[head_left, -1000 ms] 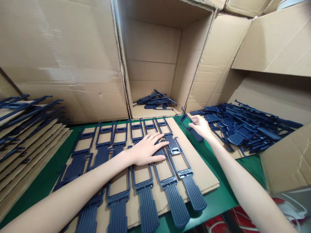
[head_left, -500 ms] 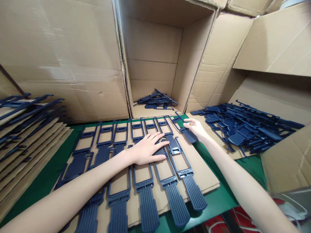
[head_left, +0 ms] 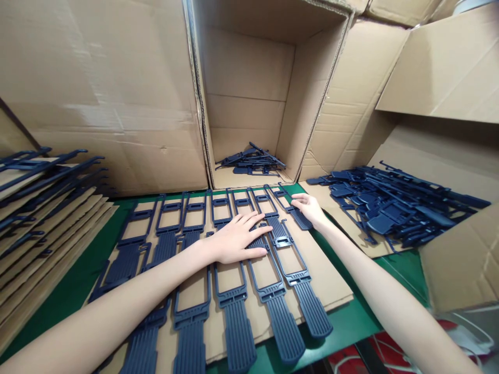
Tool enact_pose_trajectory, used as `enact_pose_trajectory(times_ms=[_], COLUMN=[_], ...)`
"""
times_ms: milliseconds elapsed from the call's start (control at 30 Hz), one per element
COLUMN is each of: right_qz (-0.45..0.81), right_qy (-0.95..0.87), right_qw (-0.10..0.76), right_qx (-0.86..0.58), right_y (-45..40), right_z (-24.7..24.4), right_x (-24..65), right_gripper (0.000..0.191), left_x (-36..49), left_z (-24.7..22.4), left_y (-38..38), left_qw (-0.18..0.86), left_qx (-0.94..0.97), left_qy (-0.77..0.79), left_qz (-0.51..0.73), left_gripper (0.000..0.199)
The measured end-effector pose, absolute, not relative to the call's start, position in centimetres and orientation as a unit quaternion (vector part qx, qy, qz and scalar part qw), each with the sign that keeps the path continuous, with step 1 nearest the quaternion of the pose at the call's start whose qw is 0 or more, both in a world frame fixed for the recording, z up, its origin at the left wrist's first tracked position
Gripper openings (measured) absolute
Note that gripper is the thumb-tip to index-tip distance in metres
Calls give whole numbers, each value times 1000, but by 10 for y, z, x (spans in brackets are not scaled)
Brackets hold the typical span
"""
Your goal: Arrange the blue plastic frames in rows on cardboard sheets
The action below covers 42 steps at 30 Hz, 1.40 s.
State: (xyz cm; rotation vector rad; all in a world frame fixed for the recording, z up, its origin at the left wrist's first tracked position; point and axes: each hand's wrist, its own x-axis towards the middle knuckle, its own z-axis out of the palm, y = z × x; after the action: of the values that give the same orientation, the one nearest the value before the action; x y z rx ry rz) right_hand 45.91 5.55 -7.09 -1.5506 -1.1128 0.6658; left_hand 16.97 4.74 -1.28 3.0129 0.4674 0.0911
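Dark blue plastic parts, each with an open frame and a ribbed paddle, lie in two rows on a cardboard sheet (head_left: 327,278). My left hand (head_left: 238,238) rests flat on the middle parts, palm down with fingers spread. At the far right corner of the sheet, my right hand (head_left: 307,209) is closed on the edge of a blue part (head_left: 300,218), which lies at the end of the back row. The fingertips meet it near the top of its paddle. A ribbed part (head_left: 312,309) ends the front row on the right.
A heap of blue parts (head_left: 390,202) lies on cardboard at the right. An open carton (head_left: 249,111) behind holds a smaller pile (head_left: 253,160). Layered cardboard with blue parts (head_left: 50,249) stands at the left. Green table surface (head_left: 331,332) shows around the sheet.
The right hand and its blue part have shifted slightly left and down, bringing the part closer to its neighbour in the back row. My left hand has stayed in place.
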Motion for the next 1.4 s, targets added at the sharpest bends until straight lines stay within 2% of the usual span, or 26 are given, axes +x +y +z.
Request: enact_pose_trajectory(times_ms=[800, 1400], right_qz=[319, 268], right_qy=[-474, -523], right_qw=[533, 507], right_qx=[-624, -631], right_y=[54, 56], right_z=[-66, -71], right_x=[461, 459], right_gripper=[27, 31], left_x=[168, 166], left_z=[-12, -8], left_y=[47, 49], left_qw=[39, 37], left_qx=[988, 988], left_qy=[145, 141], left_qz=[42, 48], left_gripper=[61, 60])
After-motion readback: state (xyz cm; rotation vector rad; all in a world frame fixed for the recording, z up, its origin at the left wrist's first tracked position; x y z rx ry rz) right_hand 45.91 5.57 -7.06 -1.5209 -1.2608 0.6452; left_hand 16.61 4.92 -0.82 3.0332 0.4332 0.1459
